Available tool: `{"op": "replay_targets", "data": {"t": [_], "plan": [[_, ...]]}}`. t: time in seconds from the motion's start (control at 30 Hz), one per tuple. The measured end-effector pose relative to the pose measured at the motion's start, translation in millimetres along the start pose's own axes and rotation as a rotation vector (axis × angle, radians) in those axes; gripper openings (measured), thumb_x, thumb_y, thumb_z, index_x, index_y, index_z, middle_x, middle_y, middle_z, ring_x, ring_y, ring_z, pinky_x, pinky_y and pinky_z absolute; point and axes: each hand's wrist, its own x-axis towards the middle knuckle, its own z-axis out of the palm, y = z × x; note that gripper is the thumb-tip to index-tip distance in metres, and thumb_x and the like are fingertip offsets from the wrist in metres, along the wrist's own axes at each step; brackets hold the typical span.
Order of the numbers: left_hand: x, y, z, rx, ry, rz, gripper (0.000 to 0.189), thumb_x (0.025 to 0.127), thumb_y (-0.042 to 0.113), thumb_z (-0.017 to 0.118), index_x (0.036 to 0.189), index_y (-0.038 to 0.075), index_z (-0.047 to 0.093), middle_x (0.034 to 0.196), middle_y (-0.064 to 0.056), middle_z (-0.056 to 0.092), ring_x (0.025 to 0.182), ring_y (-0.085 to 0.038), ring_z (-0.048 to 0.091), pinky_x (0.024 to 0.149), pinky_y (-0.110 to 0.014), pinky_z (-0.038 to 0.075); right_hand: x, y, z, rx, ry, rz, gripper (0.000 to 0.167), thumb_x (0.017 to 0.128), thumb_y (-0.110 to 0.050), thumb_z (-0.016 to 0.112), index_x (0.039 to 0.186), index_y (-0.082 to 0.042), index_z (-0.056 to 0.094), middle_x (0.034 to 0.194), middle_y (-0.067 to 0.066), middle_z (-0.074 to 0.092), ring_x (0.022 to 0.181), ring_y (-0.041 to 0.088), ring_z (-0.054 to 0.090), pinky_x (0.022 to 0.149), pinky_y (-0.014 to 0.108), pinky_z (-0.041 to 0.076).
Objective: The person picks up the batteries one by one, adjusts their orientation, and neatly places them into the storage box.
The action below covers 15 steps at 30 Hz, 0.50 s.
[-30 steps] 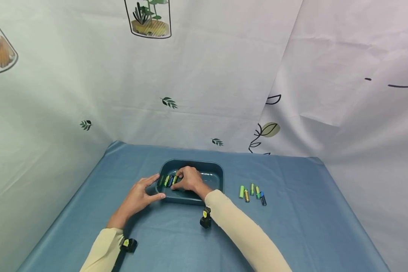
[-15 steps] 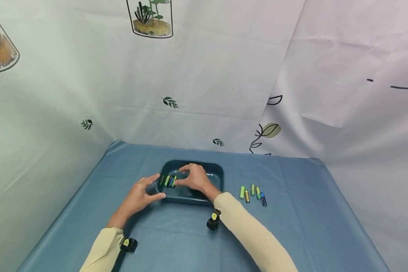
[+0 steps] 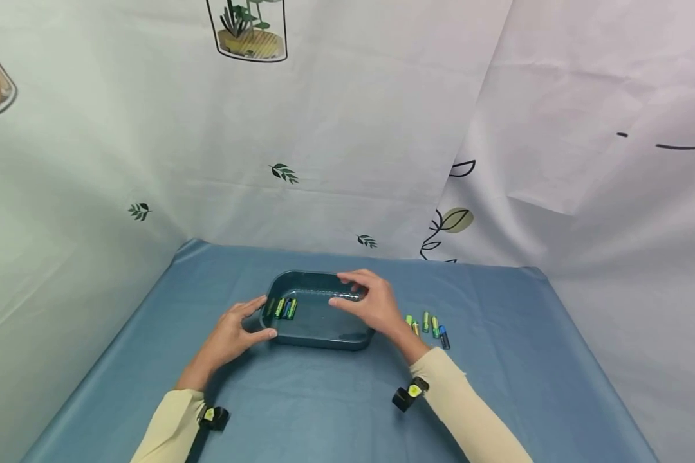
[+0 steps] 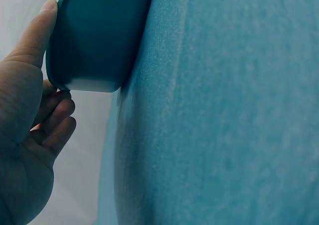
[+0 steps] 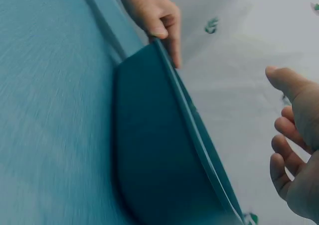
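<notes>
A dark teal rectangular tray lies on the blue cloth, and my left hand grips its left end, thumb at the front corner and fingers by the left rim. The left wrist view shows that thumb against the tray wall. Inside, at the left end, three small batteries in green and blue lie side by side. My right hand hovers over the tray's right end, thumb and fingers apart, holding nothing. To its right lie several loose batteries, partly hidden by the hand and wrist.
The blue cloth covers the table, with its back edge just behind the tray. White printed fabric hangs at the back and both sides. Each wrist carries a small black camera.
My right hand has let go of a battery at the left end of the tray and moved right to the opposite end, fingers spreading. The left hand stays on the tray.
</notes>
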Motion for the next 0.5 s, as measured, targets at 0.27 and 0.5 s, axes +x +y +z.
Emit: {"op": "replay_targets", "data": {"t": [0.27, 0.5], "plan": [[0.1, 1.2, -0.2, 0.011, 0.005, 0.002, 0.087, 0.084, 0.044, 0.084, 0.154, 0.007, 0.047, 0.156, -0.022, 0.045, 0.136, -0.048, 0.046, 0.099, -0.068, 0.044, -36.4, 29, -51, -0.032, 0.114, -0.055, 0.049, 0.084, -0.029, 0.087, 0.129, -0.017, 0.073, 0.119, -0.003, 0.069, 0.096, 0.019, 0.064, 0.077, 0.042, 0.056], [-1.3, 0.8, -0.4, 0.006, 0.006, -0.005, 0.087, 0.084, 0.042, 0.084, 0.154, 0.007, 0.047, 0.155, -0.023, 0.045, 0.138, -0.048, 0.044, 0.1, -0.069, 0.043, -69.6, 64, -95, -0.091, 0.211, -0.053, 0.048, 0.081, -0.014, 0.089, 0.127, -0.014, 0.074, 0.116, 0.003, 0.071, 0.094, 0.018, 0.063, 0.075, 0.029, 0.053]]}}
